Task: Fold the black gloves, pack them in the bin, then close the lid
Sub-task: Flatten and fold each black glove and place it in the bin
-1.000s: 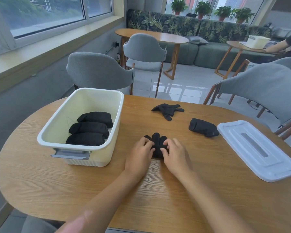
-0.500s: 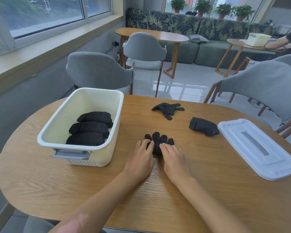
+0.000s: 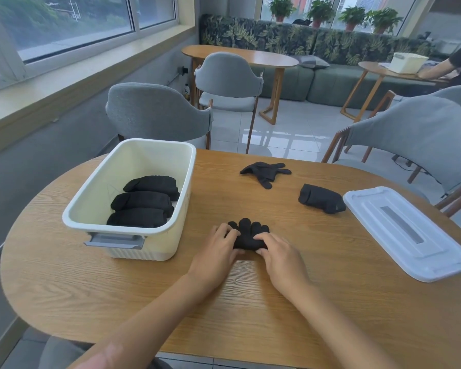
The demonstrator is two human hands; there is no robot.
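I have both hands on the black glove (image 3: pixel 248 235) that lies on the wooden table (image 3: pixel 330 302), just to the right of the bin (image 3: pixel 133 227), off its near right corner. My left hand (image 3: pixel 216 254) has its fingers curled over the glove's left edge and my right hand (image 3: pixel 280 254) has its fingers curled over the right edge, each pinching the knit from its own side, with the thumbs tucked at the near edge; the glove's fingertips stick out on the far side of my hands, pointing away from me. Inside the bin three folded gloves (image 3: pixel 144 202) lie side by side toward its near end. Farther right of the bin, a folded glove (image 3: pixel 321 198) sits just beside the white lid (image 3: pixel 405 230), which lies flat on the table, and beyond it an unfolded glove (image 3: pixel 265 171) lies spread, well apart from the bin. I judge this cloth to be light, soft and floppy, with no stiffness to hold a crease, so it will likely spring open if I let go early. It should not slip much on the wood grain. I would keep hold at the cuff end, roll or fold it toward the fingertips, then take the whole bundle across its middle to carry it left into the bin. Nothing here looks fragile.
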